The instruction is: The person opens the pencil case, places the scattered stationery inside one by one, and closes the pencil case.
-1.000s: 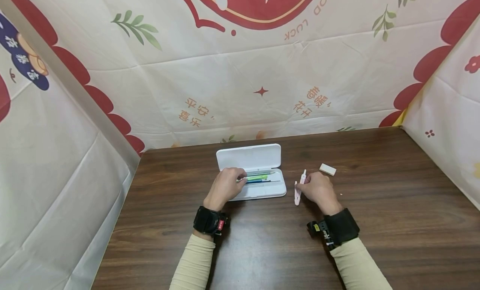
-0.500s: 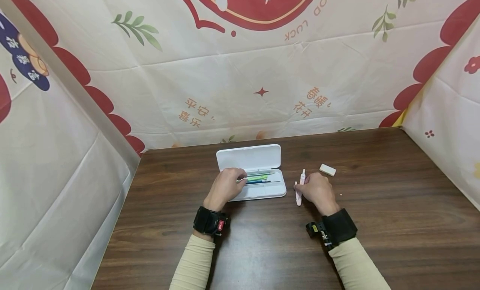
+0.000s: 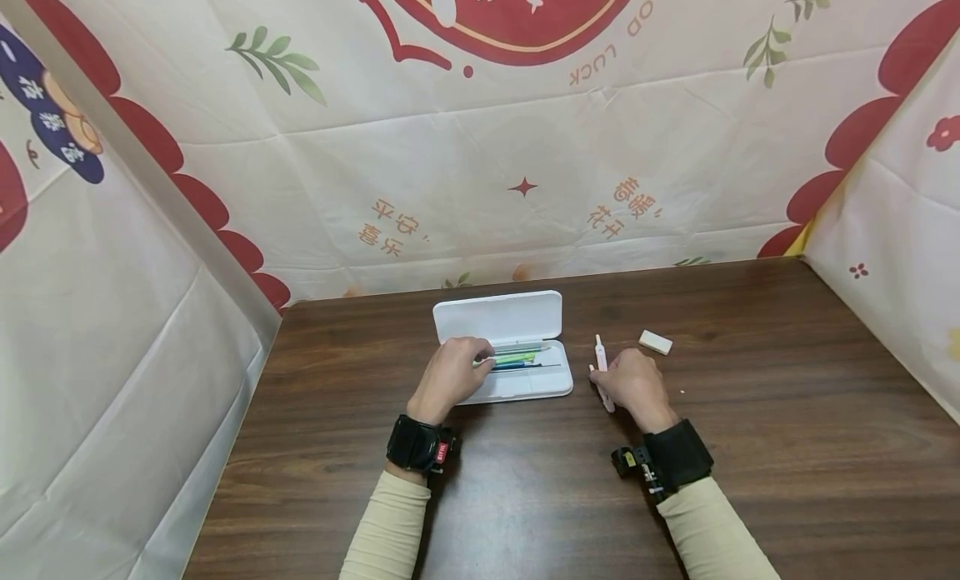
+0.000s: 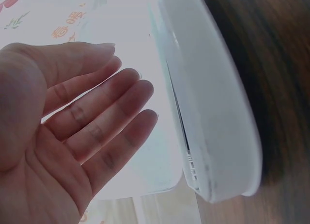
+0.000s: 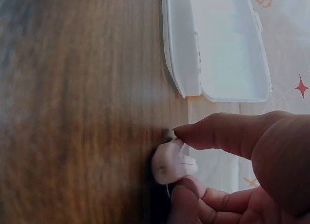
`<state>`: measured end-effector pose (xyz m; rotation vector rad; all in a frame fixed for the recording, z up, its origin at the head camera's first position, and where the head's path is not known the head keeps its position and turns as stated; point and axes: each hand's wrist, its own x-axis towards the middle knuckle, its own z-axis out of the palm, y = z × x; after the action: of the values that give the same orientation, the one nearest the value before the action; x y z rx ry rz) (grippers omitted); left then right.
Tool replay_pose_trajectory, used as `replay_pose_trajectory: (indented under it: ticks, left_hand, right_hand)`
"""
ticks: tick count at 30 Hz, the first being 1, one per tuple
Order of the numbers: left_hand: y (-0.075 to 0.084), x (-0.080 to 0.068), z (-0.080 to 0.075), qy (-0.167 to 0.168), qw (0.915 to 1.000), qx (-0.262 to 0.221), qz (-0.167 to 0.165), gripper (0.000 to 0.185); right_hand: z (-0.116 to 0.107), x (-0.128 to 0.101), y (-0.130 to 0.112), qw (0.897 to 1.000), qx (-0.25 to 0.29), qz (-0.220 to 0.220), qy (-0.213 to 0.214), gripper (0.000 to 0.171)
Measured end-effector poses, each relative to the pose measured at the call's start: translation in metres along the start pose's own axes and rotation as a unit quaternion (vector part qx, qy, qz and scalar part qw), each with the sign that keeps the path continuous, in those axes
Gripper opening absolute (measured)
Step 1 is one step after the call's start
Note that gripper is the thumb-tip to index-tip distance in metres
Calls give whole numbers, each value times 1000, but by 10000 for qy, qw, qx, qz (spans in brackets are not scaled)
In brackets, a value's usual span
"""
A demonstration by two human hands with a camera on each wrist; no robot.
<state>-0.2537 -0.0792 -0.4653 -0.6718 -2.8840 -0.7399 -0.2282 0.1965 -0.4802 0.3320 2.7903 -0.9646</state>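
Note:
A white pencil case [image 3: 534, 385] lies on the table with its lid [image 3: 498, 316] raised at the back. Several green and blue pens [image 3: 517, 361] lie in it. Over its left end is my left hand [image 3: 453, 372], hiding part of the case. In the left wrist view its fingers [image 4: 109, 132] are gently bent, with nothing between them and the thumb. To the right of the case, my right hand [image 3: 633, 386] pinches a pale pink drawing compass [image 3: 602, 357] between thumb and fingers. The compass's rounded head [image 5: 167, 163] shows close to the tabletop in the right wrist view.
A white eraser [image 3: 656, 342] lies behind my right hand. The brown wooden table [image 3: 525, 497] backs onto a printed cloth [image 3: 450, 163], with more cloth at the left and right sides.
The compass has turned in my right hand: its upper end has swung left and its lower end right. The left hand stays over the case.

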Motion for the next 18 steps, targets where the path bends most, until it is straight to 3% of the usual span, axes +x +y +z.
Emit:
replay_pose_trajectory:
  ticks: [18]
  left_hand:
    - [2,-1,-1,38,10000,-29,9,10]
  right_hand:
    - [2,0,0,9999,-16,-102,-9,29]
